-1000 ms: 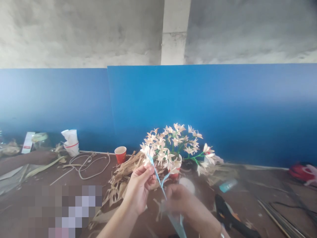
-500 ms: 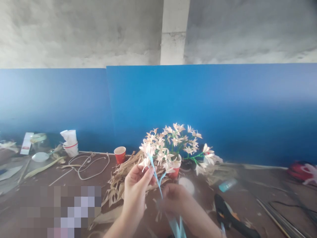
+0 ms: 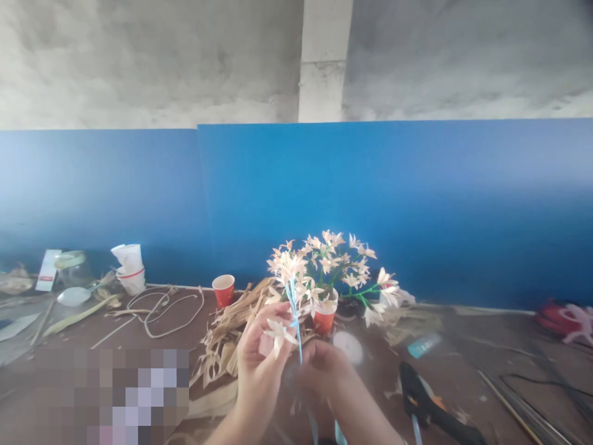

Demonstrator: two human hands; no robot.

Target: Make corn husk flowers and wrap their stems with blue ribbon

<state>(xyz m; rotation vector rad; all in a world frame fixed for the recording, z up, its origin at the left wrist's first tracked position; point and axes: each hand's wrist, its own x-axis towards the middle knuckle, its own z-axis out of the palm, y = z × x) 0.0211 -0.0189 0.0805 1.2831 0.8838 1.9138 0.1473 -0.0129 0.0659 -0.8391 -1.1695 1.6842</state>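
My left hand [image 3: 257,358] is closed round a spray of artificial flowers. Its pale petals [image 3: 293,264] top thin light-blue wrapped stems [image 3: 294,309], and one more cream flower [image 3: 279,335] lies in front of my left thumb. Pinched at the lower end of the stems, my right hand [image 3: 331,374] is partly smeared by motion. Light-blue tape [image 3: 340,431] hangs below that hand. Just behind stands a fuller bunch of cream flowers [image 3: 328,264] with green stems, in a red paper cup [image 3: 323,322].
Dried husk strips [image 3: 227,334] lie left of my hands. Another red cup [image 3: 223,290], a white cord [image 3: 173,312], stacked white cups [image 3: 131,278] and a glass jar [image 3: 74,267] stand farther left. A black glue gun [image 3: 430,405] and a white disc [image 3: 347,348] are at right.
The flower spray has turned more upright, its blue stems drawn closer together. One flower has come round in front of my left thumb. Less blue tape shows below my right hand.
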